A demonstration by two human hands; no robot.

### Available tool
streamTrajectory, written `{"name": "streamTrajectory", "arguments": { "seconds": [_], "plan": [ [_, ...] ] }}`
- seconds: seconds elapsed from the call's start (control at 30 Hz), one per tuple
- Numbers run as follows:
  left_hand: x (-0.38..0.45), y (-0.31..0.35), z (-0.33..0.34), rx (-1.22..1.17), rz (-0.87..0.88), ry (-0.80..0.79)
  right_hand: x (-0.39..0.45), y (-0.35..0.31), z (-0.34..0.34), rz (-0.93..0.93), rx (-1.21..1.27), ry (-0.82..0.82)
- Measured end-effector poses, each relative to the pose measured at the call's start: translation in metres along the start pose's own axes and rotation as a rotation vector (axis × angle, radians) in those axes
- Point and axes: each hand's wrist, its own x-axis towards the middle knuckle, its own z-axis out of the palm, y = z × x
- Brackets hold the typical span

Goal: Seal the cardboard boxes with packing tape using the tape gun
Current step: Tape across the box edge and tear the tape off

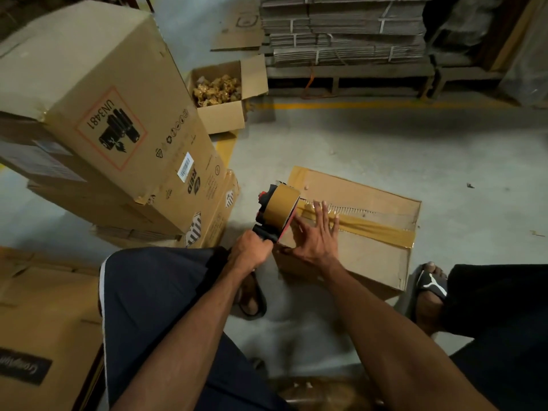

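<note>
Low cardboard box [370, 247] on the floor between the feet, brown tape strip [376, 226] along its seam. Left hand [252, 247] clenched round the tape gun [278, 212] handle at the box's left end, likely for cutting; right hand [317, 232] flat, fingers spread, pressing tape down.

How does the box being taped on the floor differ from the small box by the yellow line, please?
The box being taped is closed, its seam covered with brown tape; the small box stands open, flaps up. The taped one is wider and flatter; the small one holds crumpled brown scraps. Both are plain cardboard on the floor.
</note>
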Motion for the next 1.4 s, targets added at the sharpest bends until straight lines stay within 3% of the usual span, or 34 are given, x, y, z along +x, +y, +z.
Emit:
{"name": "streamTrajectory", "arguments": {
  "seconds": [0.63,1.4],
  "plan": [
    [-0.036,-0.038,0.004,-0.034,-0.100,0.015,-0.002,0.001,-0.003,0.027,0.010,-0.066],
    [-0.034,-0.071,0.013,-0.060,-0.112,-0.017,0.003,0.008,0.010,-0.025,0.074,-0.003]
  ]
}}
